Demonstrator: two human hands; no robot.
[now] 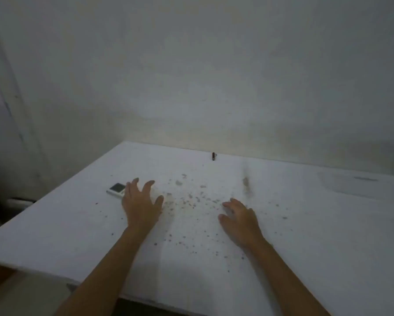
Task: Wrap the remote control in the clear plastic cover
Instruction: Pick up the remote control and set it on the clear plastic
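Observation:
A small white remote control [115, 189] with a dark screen lies flat on the white table [305, 236], left of the middle. My left hand [141, 202] hovers right beside it with fingers spread, its fingertips over the remote's near end; whether they touch it is unclear. My right hand [240, 218] is over the table's middle, fingers loosely curled and apart, holding nothing. I cannot make out any clear plastic cover in this dim, blurry view.
Dark specks and stains [191, 201] are scattered across the table between my hands. A small dark red object [213, 156] stands at the far edge against the pale wall. The table's left edge drops off near the remote.

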